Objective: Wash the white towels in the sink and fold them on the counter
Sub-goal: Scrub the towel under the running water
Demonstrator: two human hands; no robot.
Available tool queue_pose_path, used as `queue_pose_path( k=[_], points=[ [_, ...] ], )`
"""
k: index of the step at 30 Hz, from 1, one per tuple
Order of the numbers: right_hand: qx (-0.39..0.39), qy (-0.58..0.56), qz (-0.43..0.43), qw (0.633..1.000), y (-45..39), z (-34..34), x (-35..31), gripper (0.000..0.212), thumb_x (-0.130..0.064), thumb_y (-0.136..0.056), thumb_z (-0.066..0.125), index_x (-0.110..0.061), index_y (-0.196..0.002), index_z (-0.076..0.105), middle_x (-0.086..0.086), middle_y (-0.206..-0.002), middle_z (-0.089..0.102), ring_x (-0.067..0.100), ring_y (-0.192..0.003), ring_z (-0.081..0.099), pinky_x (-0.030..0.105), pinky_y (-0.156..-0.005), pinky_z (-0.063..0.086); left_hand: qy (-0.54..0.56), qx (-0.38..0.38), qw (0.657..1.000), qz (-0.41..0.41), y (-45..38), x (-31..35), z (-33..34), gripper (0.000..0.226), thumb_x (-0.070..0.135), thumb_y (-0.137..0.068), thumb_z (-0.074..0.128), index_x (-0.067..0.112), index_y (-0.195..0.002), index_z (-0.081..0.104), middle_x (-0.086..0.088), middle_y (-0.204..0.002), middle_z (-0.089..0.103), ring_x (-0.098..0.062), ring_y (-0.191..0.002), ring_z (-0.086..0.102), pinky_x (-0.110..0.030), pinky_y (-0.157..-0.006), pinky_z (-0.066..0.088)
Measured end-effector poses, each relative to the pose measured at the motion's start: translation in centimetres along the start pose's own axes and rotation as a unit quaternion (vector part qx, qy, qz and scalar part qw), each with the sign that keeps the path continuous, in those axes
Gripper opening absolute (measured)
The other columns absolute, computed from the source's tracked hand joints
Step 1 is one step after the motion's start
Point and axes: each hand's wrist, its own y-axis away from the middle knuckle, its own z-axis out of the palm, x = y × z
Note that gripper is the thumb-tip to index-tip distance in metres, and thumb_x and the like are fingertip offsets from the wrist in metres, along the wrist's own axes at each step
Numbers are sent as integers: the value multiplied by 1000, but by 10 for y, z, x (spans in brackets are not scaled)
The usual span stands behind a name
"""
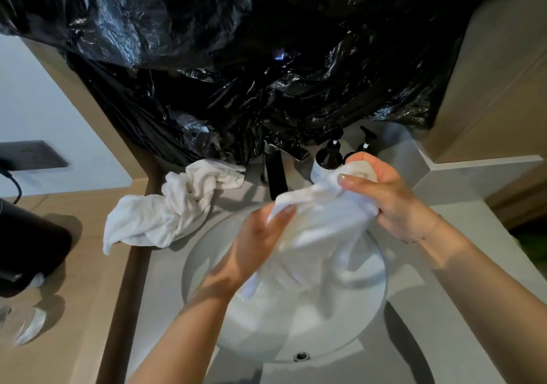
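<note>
Two hands are gripping one wet white towel (319, 229) above the sink (349, 342): the left hand (260, 241) is pinching its near edge, the right hand (381, 194) is clutching its far corner. A second towel (165, 209) is lying crumpled on the bench (165, 277), left of the left hand, overhanging the basin rim.
</note>
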Motion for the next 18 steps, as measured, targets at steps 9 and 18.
queue_pose_path(
  k=[9, 18],
  points=[
    [-51, 378, 23, 924, -6, -16, 60, 19, -35, -89, 67, -18, -92, 74, 5, -82, 71, 16, -78, 63, 21, -70, 45, -284, -77, 955, -35, -15, -29, -18, 40, 54, -96, 46, 18, -93, 64, 2, -79, 65, -18, -78, 61, -34, -75, 48],
    [-75, 603, 84, 790, -2, 26, 233, 35, -48, -92, 46, -19, -86, 64, -2, -77, 68, 20, -70, 68, 24, -59, 50, -447, -67, 883, -131, 10, -199, 39, 48, 64, -92, 40, 23, -77, 62, 3, -62, 59, -17, -47, 59, -23, -36, 42]
  ],
)
